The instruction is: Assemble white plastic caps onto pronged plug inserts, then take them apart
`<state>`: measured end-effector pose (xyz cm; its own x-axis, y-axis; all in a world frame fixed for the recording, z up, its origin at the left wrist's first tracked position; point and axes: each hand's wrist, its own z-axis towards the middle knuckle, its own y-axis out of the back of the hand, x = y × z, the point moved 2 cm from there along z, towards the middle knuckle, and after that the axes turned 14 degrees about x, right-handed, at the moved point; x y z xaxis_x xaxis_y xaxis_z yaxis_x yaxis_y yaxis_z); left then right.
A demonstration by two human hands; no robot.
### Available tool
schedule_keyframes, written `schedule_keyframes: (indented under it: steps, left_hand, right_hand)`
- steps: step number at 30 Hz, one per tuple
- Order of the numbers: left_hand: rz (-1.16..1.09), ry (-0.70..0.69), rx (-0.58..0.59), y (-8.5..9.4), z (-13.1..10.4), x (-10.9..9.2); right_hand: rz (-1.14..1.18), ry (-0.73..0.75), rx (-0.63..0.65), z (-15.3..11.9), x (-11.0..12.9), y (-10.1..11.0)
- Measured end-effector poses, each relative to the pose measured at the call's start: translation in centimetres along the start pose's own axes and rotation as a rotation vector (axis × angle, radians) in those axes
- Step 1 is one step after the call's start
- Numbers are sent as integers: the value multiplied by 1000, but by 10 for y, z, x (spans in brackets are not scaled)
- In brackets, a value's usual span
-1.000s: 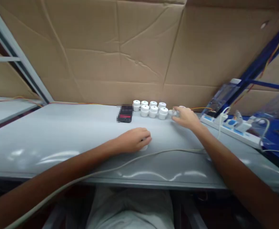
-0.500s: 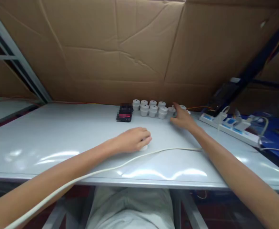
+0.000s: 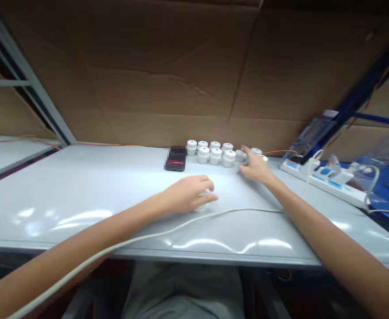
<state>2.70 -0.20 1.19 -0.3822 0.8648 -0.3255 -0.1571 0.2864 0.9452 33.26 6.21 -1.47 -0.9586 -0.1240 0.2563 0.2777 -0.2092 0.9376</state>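
Observation:
My left hand (image 3: 194, 195) rests low over the middle of the table, fingers curled around a small white piece (image 3: 205, 192). Its thumb and fingertips are apart at the front, and most of the piece is hidden by the hand. At the back, my right hand (image 3: 254, 167) reaches into a group of white round two-tier pieces (image 3: 229, 158), thumb and index finger spread. Right beside those fingertips stands one white piece (image 3: 240, 155); whether they touch it I cannot tell. Behind the hand another white piece (image 3: 256, 151) partly shows.
A dark handheld device (image 3: 175, 160), partly pixelated, lies left of the white pieces. A white cable (image 3: 168, 231) crosses the table (image 3: 91, 186) in front of my left hand. On the right sits a power strip (image 3: 327, 182) with plugs. A cardboard wall (image 3: 154, 106) closes the back.
The left thumb and fingers have opened slightly, showing more of the white piece. My right hand stays among the white pieces at the back. The view has shifted slightly and the cardboard looks darker.

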Motion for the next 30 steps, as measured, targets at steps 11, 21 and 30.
schedule_keyframes:
  steps: [11,21,30]
  left_hand:
    - [280,486,-137,64,73,106]
    - [221,419,-107,47,49,89]
    - [300,466,-231,43,34,65]
  right_hand:
    - [187,123,-206,-14,43,19]
    - [244,376,-68,-24,62,14]
    - [309,483,83,-38,88,5]
